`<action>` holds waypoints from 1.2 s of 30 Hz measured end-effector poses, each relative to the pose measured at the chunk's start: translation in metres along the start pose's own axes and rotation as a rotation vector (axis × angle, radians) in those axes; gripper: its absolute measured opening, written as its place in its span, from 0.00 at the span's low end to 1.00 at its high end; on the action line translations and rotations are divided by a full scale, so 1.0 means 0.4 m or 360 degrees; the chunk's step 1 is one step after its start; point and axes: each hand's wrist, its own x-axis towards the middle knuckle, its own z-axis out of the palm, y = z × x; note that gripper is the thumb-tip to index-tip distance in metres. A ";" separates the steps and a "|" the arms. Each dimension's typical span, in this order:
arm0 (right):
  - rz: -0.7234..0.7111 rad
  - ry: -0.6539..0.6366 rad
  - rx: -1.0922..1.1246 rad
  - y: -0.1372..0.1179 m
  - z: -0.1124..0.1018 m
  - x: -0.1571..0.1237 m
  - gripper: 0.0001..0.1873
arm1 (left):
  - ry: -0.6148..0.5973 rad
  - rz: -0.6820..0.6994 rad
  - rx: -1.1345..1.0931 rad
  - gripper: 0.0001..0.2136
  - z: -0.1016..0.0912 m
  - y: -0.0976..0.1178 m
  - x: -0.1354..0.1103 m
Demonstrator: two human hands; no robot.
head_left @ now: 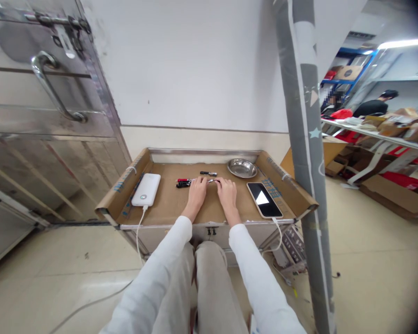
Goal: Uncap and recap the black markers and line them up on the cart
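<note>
My left hand (197,189) is closed over the cardboard-lined table top, its fingertips at a thin pen. My right hand (227,191) pinches the other end of this pen (211,180), whose light-coloured tip shows between the two hands; the rest is hidden by fingers. Just left of my left hand lie a red pen (182,180) and a black pen (183,184), partly covered by that hand. Beyond my fingertips rests a short black-and-silver pen (208,173), touched by neither hand.
A white power bank (146,189) with a cable lies left. On the right are a steel dish (242,168) and a phone (264,200) on a cable. Cardboard (167,213) lines the table. A wrapped grey pole (308,139) stands right; a person (372,107) works farther back.
</note>
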 end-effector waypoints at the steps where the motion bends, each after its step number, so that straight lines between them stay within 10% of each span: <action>1: -0.0046 -0.0030 0.0033 -0.003 0.000 0.000 0.14 | 0.0009 -0.0008 0.0003 0.11 -0.002 -0.001 -0.001; 9: -0.0478 -0.0261 0.0532 -0.029 -0.009 0.002 0.37 | 0.0121 -0.0358 0.0130 0.11 -0.032 0.003 -0.018; 17: -0.0206 -0.0281 0.0096 -0.026 0.043 0.025 0.23 | 0.0083 -0.0748 0.0340 0.13 -0.043 0.015 -0.051; 36: -0.0160 -0.0200 0.0004 -0.019 0.074 0.060 0.19 | 0.0038 -0.0520 0.0164 0.14 -0.030 0.009 -0.045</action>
